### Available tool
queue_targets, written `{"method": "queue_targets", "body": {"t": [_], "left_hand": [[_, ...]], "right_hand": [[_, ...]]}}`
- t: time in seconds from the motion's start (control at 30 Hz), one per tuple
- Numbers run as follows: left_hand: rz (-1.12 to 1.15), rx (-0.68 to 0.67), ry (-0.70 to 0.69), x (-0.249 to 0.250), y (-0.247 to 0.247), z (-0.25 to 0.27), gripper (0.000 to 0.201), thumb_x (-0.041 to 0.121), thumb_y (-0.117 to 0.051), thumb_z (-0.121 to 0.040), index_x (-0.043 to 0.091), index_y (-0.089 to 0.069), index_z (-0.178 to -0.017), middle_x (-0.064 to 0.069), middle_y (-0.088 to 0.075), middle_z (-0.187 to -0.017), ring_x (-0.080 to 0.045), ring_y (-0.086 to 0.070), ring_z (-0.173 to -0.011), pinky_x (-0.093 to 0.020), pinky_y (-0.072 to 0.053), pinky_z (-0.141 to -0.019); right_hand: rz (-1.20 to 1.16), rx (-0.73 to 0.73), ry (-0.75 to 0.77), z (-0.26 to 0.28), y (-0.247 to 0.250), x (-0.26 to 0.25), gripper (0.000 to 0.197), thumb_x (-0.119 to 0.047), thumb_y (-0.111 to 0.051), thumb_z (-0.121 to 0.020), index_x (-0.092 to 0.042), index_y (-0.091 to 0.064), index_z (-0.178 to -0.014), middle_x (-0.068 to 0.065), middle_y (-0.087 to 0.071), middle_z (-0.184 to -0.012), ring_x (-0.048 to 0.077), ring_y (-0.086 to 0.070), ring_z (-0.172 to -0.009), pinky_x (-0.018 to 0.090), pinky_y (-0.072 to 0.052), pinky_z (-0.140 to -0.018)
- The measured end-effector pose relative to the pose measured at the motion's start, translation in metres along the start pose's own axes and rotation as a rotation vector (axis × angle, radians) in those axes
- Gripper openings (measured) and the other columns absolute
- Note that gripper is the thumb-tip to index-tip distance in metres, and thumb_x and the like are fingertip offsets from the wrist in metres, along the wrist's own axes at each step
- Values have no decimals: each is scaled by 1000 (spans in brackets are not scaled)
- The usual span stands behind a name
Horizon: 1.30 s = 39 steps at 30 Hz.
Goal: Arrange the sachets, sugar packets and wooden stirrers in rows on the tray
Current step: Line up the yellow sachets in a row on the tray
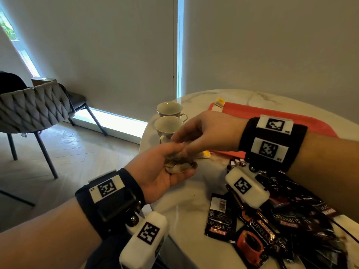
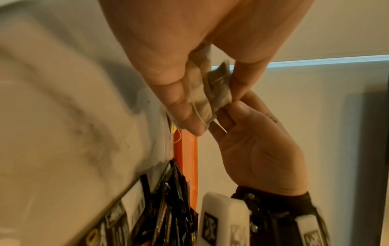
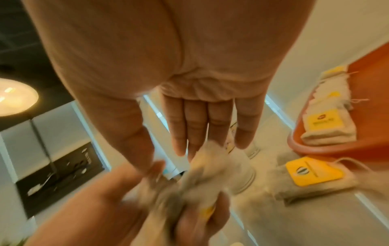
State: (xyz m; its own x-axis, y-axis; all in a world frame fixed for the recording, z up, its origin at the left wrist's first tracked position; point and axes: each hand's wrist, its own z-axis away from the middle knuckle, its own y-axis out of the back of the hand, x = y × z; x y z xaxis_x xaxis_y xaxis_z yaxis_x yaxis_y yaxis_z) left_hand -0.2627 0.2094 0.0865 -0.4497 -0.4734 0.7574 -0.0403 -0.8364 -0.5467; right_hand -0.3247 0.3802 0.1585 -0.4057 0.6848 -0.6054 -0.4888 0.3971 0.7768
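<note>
Clearly the left hand (image 1: pixel 165 171) cradles crumpled beige tea-bag sachets (image 2: pixel 207 93) while the right hand (image 1: pixel 206 131) pinches one; tangled strings could drag extras off the marble tabletop (image 1: pixel 186 206).

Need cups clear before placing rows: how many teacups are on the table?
2: far teacup and near teacup, side by side at the table's left edge; the hands partly cover the near one.

Tea bags (image 1: pixel 179 164) between fingers (image 1: pixel 175 137) of both hands; cups (image 1: pixel 168 126) just behind; tray (image 1: pixel 314 123) right; coffee sachets (image 1: pixel 272 226) nearer, on counter (image 1: pixel 186 200).
</note>
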Motion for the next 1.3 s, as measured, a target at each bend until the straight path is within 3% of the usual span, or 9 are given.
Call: {"method": "queue_targets", "body": {"t": [0.13, 0.23, 0.4, 0.73, 0.87, 0.97, 1.07, 1.13, 1.3], "left_hand": [[-21, 63, 45, 2, 15, 0, 63, 6, -68, -70, 1, -60, -133, -27, -73, -113, -32, -76, -93, -36, -63, -66], [-20, 65, 51, 4, 21, 0, 61, -5, -61, -73, 7, -60, -133, -30, -70, -121, -38, -75, -102, -40, -63, -68], [-53, 60, 33, 3, 24, 0, 44, -16, -46, -90, 7, -62, -124, -31, -66, -124, -47, -72, -109, -46, -64, -74], [-59, 65, 79, 5, 32, 2, 40, -1, -52, -88, 1, -62, -127, -30, -73, -114, -39, -74, -95, -44, -61, -78], [-84, 106, 67, 4, 37, -1, 46, 17, -76, -84, 4, -64, -126, -27, -75, -114, -39, -75, -101, -41, -61, -70], [-139, 127, 7, 3, 39, -3, 11, 11, -73, -91, 10, -72, -102, -24, -76, -107, -37, -77, -92, -38, -60, -65], [-177, 137, -54, 2, 43, -6, 16, 7, -73, -92, 15, -70, -79, -21, -77, -101, -34, -78, -87, -38, -60, -65], [-213, 140, -96, 3, 40, -8, 14, 7, -73, -92, 16, -67, -83, -18, -76, -98, -31, -78, -84, -37, -60, -64], [-362, 118, -212, 6, 16, -19, 12, 12, -75, -93, 15, -64, -93, -14, -75, -96, -27, -77, -85, -36, -61, -70]], "right_hand": [[-96, 123, -98, -9, 15, 15, 21, -23, -74, -89, -31, -78, -109, -12, -77, -103, 8, -70, -101, 31, -57, -92], [298, 109, -184, -22, 13, 25, 28, -31, -72, -92, -36, -72, -120, -18, -71, -113, 5, -64, -103, 20, -50, -79], [669, -82, -237, -38, -3, 25, 54, -28, -70, -89, -36, -57, -142, -7, -63, -128, 15, -55, -100, 26, -47, -75], [800, -187, -244, -57, -19, 19, 42, -29, -70, -92, -25, -62, -133, -3, -65, -113, 21, -62, -101, 30, -52, -79], [611, -113, -287, -54, -7, 16, 24, -29, -76, -87, -24, -74, -111, -5, -70, -98, 16, -65, -91, 25, -50, -69], [335, 3, -297, -43, 11, 13, 16, -37, -83, -80, -29, -76, -92, -9, -72, -88, 12, -64, -88, 26, -46, -68], [-125, 64, -274, -29, 23, 14, 25, -32, -89, -70, -21, -79, -90, -4, -77, -100, 13, -67, -99, 33, -53, -86], [-520, -22, -256, -22, 26, 18, 27, -21, -85, -67, -12, -76, -90, 8, -75, -116, 24, -70, -111, 43, -53, -99], [-683, -137, -244, -15, 18, 28, 22, -14, -78, -73, -9, -71, -93, 13, -75, -100, 24, -73, -93, 38, -58, -80]]}}
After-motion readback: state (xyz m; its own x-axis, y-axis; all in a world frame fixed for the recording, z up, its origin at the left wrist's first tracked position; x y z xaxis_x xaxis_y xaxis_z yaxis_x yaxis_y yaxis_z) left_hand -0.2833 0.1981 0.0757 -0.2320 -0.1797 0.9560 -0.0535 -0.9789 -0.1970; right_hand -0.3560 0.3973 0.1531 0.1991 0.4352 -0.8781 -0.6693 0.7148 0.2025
